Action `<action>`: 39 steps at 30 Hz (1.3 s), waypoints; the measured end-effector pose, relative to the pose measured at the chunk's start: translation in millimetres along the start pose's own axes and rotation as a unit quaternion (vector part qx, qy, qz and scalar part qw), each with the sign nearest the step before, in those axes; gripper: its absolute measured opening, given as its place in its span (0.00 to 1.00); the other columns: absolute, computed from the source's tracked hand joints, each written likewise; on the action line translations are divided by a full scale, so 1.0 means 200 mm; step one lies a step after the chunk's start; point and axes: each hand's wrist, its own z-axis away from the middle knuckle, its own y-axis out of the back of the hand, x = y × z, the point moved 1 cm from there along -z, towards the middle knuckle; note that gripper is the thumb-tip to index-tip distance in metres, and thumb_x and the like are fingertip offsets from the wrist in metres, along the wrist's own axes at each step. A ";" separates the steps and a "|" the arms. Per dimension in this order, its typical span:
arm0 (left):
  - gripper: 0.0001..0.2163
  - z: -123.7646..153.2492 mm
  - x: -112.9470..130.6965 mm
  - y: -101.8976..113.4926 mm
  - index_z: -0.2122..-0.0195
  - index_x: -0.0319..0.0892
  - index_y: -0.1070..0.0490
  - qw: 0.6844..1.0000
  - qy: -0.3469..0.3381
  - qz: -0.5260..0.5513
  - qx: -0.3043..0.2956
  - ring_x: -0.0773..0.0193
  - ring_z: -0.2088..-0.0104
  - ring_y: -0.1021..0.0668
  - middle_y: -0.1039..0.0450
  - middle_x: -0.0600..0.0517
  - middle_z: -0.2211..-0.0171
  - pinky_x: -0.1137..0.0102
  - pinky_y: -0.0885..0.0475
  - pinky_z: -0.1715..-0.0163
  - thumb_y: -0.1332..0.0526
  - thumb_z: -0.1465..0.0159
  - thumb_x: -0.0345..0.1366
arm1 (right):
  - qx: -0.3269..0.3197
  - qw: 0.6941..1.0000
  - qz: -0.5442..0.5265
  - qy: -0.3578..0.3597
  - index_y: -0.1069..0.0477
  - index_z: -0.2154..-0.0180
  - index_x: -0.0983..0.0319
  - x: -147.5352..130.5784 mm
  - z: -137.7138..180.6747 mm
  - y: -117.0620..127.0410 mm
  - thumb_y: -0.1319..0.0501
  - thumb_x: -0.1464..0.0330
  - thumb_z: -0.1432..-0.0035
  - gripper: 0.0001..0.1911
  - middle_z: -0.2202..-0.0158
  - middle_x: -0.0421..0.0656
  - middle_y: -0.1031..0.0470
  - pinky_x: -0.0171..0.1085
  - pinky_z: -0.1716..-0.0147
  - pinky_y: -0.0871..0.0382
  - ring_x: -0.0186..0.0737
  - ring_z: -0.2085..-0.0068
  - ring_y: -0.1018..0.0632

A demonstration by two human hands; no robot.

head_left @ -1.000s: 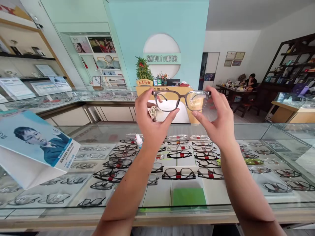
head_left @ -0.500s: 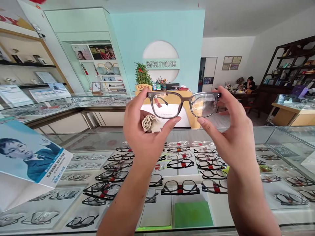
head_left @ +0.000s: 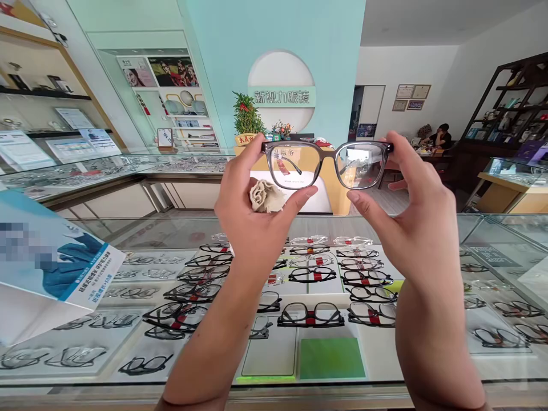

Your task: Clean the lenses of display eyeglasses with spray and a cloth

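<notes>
A pair of dark-framed eyeglasses [head_left: 327, 153] is held up level in front of me, above the glass display counter. My left hand [head_left: 252, 194] pinches its left end, fingers at the top corner and thumb by the lower rim. A crumpled cream cloth [head_left: 266, 196] is tucked in the same palm. On the opposite end, my right hand [head_left: 422, 200] grips the top corner, its thumb near the bottom of the right lens. Through the lenses a pale desk front shows. Below the hands, rows of eyeglasses [head_left: 310, 314] lie inside the counter.
The glass counter [head_left: 377, 391] spans the foreground. On its left stands a blue-and-white cardboard sign [head_left: 92, 274]. A green card [head_left: 331, 358] lies among the frames. Another glass showcase [head_left: 180, 162] runs behind on the left. At the far right a person [head_left: 440, 137] sits at a table.
The view has tilted down slightly, so the background sits higher. Both hands and the eyeglasses appear a little higher and farther right. The grip on the frame is the same.
</notes>
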 end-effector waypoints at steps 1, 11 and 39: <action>0.41 0.00 0.00 0.00 0.27 0.56 0.28 1.000 0.001 -0.001 -0.001 0.38 0.26 0.23 0.23 0.46 0.29 0.43 0.18 0.31 0.18 0.38 0.56 | 0.001 1.000 0.002 -0.003 0.36 0.21 0.51 0.00 0.00 0.00 0.33 0.53 0.25 0.38 0.33 0.54 0.19 0.70 0.39 0.19 0.68 0.35 0.19; 0.38 0.00 0.01 -0.02 0.28 0.51 0.26 0.997 -0.044 -0.056 0.019 0.42 0.32 0.18 0.19 0.44 0.33 0.46 0.19 0.31 0.20 0.36 0.57 | 0.008 1.000 0.027 -0.010 0.33 0.23 0.62 -0.01 -0.01 0.00 0.29 0.59 0.30 0.40 0.32 0.57 0.18 0.68 0.38 0.19 0.67 0.34 0.18; 0.35 -0.01 0.07 -0.01 0.28 0.53 0.24 0.992 -0.100 -0.062 0.040 0.49 0.39 0.15 0.16 0.46 0.37 0.54 0.16 0.39 0.20 0.34 0.53 | -0.009 0.999 0.011 -0.034 0.34 0.23 0.54 -0.02 0.01 -0.01 0.29 0.56 0.28 0.38 0.37 0.53 0.15 0.68 0.41 0.17 0.66 0.36 0.16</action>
